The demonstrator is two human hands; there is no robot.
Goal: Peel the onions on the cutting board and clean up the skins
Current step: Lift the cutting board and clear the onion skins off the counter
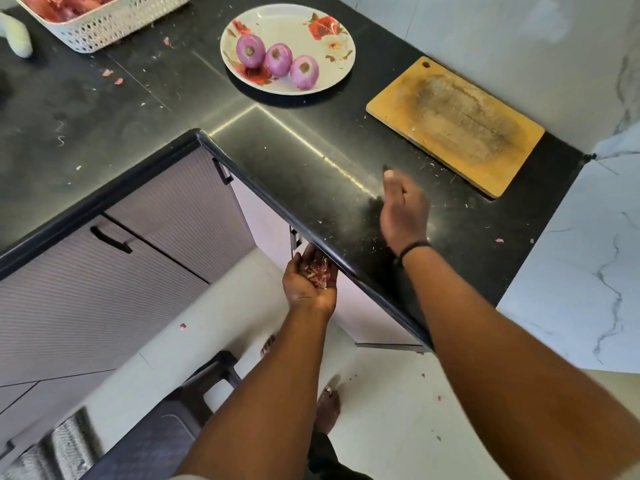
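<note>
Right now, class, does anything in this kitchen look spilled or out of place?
Yes. Pink skin scraps lie scattered on the black counter near the basket, and one bit lies on the floor. The left hand cups gathered skins below the counter edge.

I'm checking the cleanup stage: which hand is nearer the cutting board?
Right. The right hand is over the counter just short of the cutting board; the left hand is cupped below the counter edge, holding onion skins.
</note>
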